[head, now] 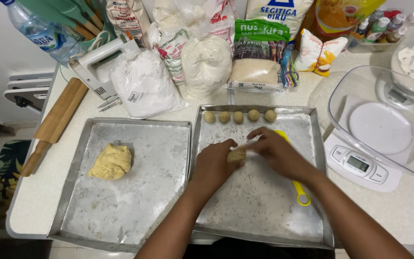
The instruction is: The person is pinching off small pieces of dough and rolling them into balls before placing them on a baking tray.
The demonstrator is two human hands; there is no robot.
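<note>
The left hand [212, 163] rests on the right-hand tray [312, 129], fingers curled together against the left end of the small dough piece [236, 154]. The piece lies between both hands, its long axis roughly left to right, parallel to the tray's front rim. The right hand [279, 152] covers its right end, fingertips together on it, above a yellow scraper [299, 188]. Both hands touch it equally

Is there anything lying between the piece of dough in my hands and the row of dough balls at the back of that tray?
Nothing visible. The dough piece sits between the left hand and right hand. Bare tray floor separates it from the row of dough balls. The yellow tool lies under the right hand, off to the side.
</note>
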